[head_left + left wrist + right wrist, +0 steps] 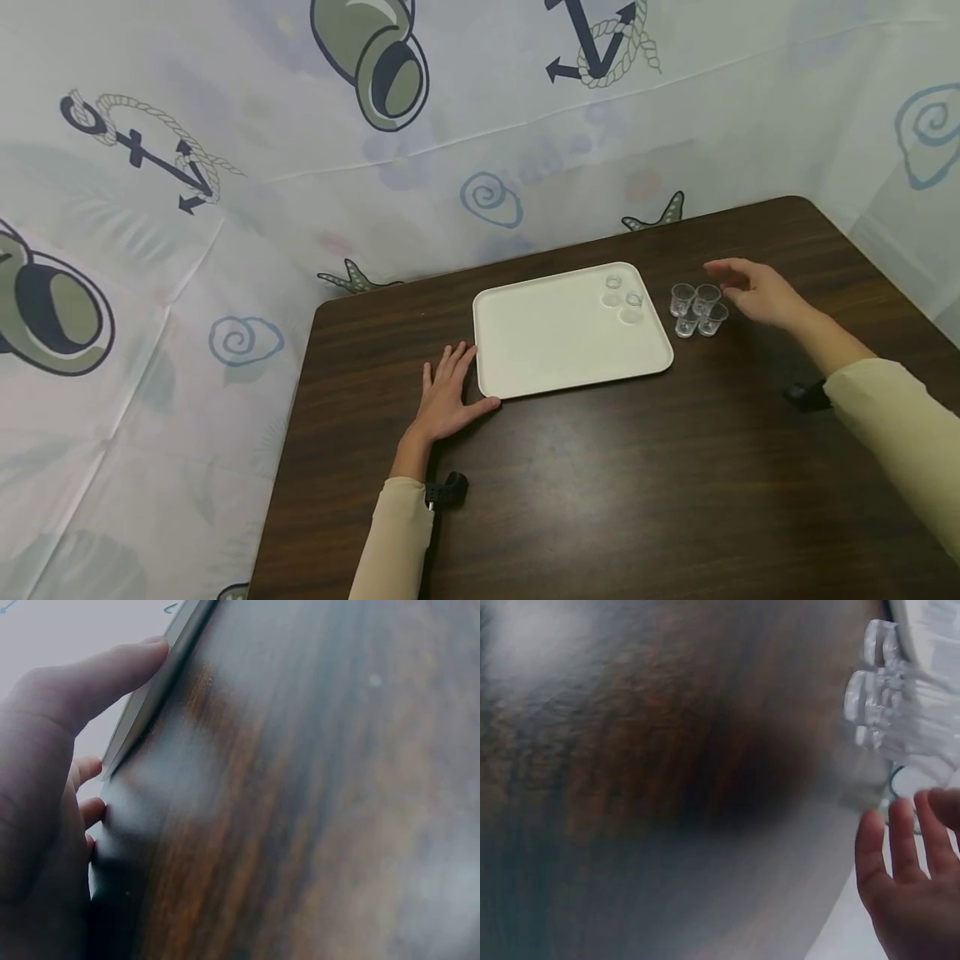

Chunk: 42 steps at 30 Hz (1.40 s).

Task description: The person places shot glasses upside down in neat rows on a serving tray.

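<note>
My left hand lies at the near left corner of a white rectangular tray, its fingers spread. The thumb touches the tray's near edge and the fingertips reach along its left side. Two small clear shot glasses stand upside down near the tray's right end. Right of the tray, several more clear shot glasses stand upright in a tight cluster on the table. Beside that cluster hovers my right hand, fingers loosely bent and holding nothing. In the right wrist view its fingertips are close to the glasses.
The dark wood-grain table carries the tray and the glasses. Behind it and to the sides hangs a pale cloth printed with anchors, shells and starfish. A black band sits on the left wrist.
</note>
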{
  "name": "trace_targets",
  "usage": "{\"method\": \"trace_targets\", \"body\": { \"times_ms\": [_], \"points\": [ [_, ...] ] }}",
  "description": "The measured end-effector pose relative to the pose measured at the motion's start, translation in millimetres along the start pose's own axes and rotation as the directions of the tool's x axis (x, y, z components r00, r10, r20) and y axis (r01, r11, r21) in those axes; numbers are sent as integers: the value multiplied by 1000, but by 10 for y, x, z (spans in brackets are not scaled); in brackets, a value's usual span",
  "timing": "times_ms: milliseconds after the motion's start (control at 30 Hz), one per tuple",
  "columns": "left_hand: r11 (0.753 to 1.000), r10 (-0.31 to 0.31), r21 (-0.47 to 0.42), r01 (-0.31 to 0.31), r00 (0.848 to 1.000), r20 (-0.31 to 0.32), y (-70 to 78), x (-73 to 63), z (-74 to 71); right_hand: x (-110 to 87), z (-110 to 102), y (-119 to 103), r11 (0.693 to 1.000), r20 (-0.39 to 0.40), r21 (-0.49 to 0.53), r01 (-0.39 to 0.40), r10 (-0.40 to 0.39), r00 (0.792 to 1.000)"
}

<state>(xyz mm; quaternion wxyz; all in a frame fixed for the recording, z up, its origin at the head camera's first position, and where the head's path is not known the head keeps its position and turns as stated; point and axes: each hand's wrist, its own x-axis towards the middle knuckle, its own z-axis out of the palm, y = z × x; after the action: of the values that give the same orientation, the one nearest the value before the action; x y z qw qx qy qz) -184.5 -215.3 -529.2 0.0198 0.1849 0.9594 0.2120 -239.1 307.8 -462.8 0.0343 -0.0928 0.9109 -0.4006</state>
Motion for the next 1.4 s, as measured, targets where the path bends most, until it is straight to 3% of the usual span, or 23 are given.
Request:
{"method": "trace_targets", "body": {
  "times_ms": [200,467,1400],
  "points": [
    [1000,-1,-10,1,1000,1,3,-2,-2,-7,-2,139,1000,117,-29,9,-5,993],
    [1000,0,-3,0,1000,-2,-4,-1,7,11,27,183,1000,191,-30,2,4,982],
    [1000,-4,-3,4,1000,-4,21,5,-1,-2,63,262,1000,83,-5,-21,21,996]
  ]
}}
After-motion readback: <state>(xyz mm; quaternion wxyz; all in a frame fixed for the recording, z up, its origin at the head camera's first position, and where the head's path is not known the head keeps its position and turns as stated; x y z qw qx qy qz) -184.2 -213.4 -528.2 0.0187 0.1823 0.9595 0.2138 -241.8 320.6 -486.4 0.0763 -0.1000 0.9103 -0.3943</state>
